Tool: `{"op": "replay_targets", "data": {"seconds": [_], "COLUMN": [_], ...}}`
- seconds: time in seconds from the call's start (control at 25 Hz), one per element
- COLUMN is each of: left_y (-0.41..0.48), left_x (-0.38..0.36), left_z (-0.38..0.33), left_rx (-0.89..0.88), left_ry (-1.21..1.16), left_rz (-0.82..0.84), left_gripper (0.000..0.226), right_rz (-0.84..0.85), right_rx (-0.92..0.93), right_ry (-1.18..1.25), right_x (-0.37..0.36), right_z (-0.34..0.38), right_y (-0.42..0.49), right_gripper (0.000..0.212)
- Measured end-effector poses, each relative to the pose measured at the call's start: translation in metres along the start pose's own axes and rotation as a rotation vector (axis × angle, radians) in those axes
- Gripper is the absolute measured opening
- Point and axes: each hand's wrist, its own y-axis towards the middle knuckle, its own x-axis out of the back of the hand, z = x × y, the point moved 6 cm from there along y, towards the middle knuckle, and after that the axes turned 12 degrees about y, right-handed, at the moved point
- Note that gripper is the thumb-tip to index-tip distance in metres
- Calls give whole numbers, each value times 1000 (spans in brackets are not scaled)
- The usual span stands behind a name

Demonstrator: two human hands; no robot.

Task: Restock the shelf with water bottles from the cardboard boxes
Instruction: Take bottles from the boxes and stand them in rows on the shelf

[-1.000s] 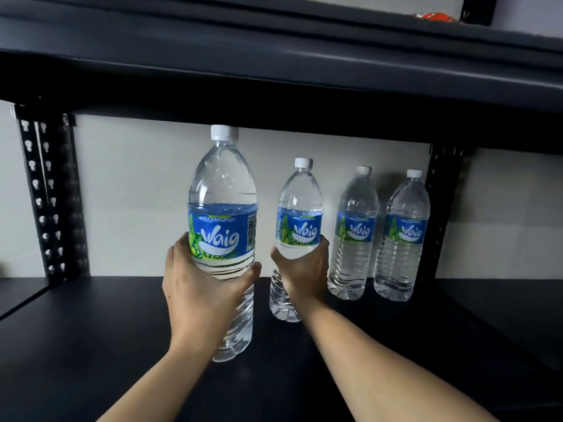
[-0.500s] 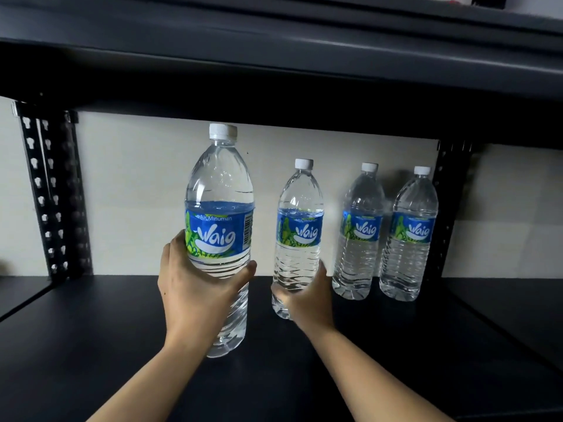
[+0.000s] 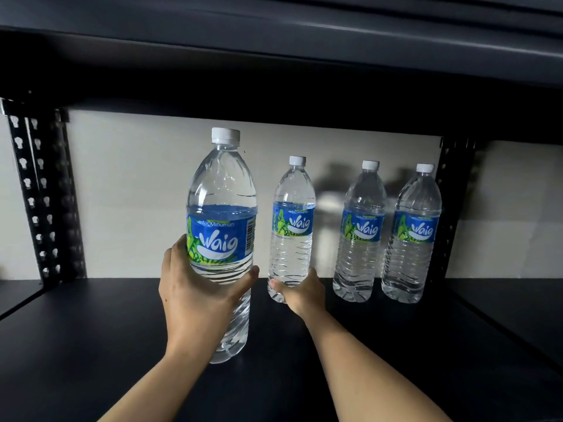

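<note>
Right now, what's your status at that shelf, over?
Left grip holds near bottle, upright. Right grip holds second bottle low, beside two standing bottles. Nothing blocks the shelf.

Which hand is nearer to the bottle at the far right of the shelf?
Right. The right hand grips the back-row bottle two places left of the far-right bottle; the left hand holds the front bottle farther left.

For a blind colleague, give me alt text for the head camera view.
The left hand grips the nearest Waig water bottle; the right hand holds the base of a second bottle farther back on the black shelf. A third bottle and fourth bottle stand right of it.
</note>
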Motion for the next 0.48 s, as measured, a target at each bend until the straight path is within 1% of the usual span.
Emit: {"op": "replay_targets", "data": {"seconds": [0.12, 0.28, 0.48], "left_y": [4, 6, 8], "left_x": [0, 3, 5], "left_z": [2, 7, 8], "left_rx": [3, 17, 10], "left_ry": [12, 8, 16], "left_rz": [5, -8, -3], "left_gripper": [80, 78, 78], "right_rz": [-13, -16, -61], "right_rx": [17, 46, 88], "right_ry": [-5, 5, 70], "right_x": [2, 2, 2], "right_z": [-6, -9, -9], "right_y": [0, -1, -3], "right_gripper": [69, 71, 65]}}
